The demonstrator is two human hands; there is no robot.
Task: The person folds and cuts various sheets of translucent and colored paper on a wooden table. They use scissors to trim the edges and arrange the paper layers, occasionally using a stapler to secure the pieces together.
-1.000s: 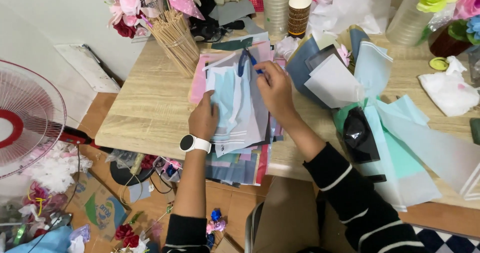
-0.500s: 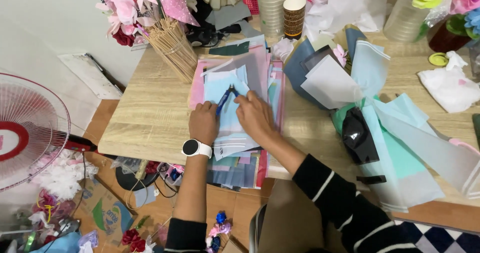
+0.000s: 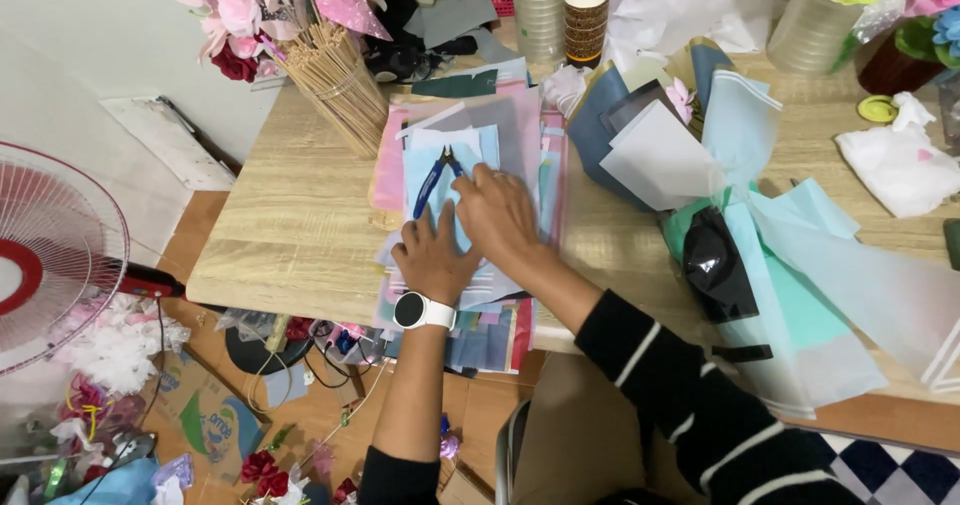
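Both hands are pressing on a stack of paper sheets (image 3: 470, 155) lying on the desk (image 3: 290, 215). The left hand (image 3: 432, 257), with a watch (image 3: 412, 311) on its wrist, is lying flat with fingers spread on the light blue top sheet (image 3: 478, 147). The right hand (image 3: 500, 213) is resting just beside it, fingers together and curled down onto the same sheet; I cannot tell whether it is pinching an edge. Blue-handled pliers (image 3: 432, 177) are lying on the stack, touching or almost touching the right fingertips. The stack is hanging over the near desk edge, above a cluttered floor.

Risks, as I judge them: the overhanging sheets are sitting loosely, so sliding the top sheet could be dragging lower ones off the edge. The pliers could be slipping off with them, or creasing the paper under the hand. A bundle of sticks (image 3: 335, 80) is leaning near the far corner of the stack, and a wrapped bouquet (image 3: 760, 225) is lying close on the right; a wide sweep could be knocking either
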